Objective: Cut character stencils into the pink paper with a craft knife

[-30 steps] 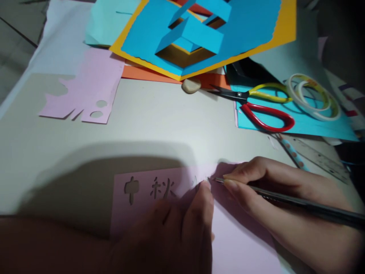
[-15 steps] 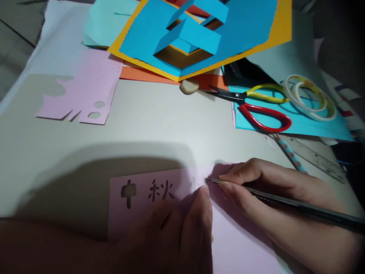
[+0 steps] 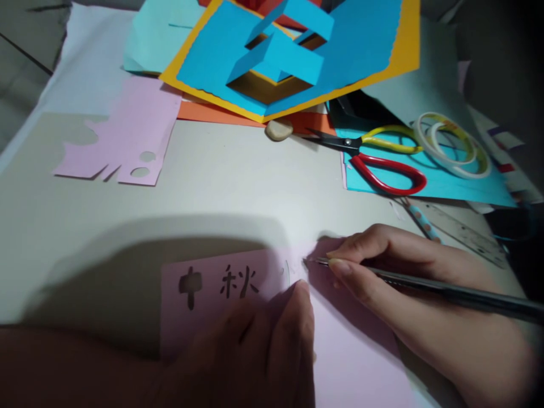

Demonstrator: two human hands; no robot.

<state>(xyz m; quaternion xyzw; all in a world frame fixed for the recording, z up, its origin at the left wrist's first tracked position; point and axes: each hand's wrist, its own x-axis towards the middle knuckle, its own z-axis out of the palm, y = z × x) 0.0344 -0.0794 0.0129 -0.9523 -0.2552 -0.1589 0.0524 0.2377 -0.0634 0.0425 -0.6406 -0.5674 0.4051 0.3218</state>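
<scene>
A pink sheet of paper [image 3: 357, 362] lies on the table in front of me, with two characters [image 3: 240, 281] cut through it at the upper left. My left hand [image 3: 255, 345] rests on the sheet and presses it down, its index fingertip close to some faint curved marks. Part of this hand is in dark shadow. In a pen grip, my right hand [image 3: 382, 283] holds a slim craft knife [image 3: 442, 289] with a dark handle. The metal tip touches or hovers just over the paper near its top edge, right of the left fingertip; contact cannot be made out.
Scissors [image 3: 351, 146] with yellow and red handles lie beyond my right hand, beside tape rolls [image 3: 450, 147] on blue paper. A small stone [image 3: 278, 130] sits by a blue-and-yellow pop-up card [image 3: 293, 102]. A pink offcut [image 3: 127, 136] lies left, a ruler [image 3: 467, 235] right.
The knife tip and my right hand have shifted slightly up on the sheet. My left hand stays almost in place. The background has slid a little to the left with the camera.
</scene>
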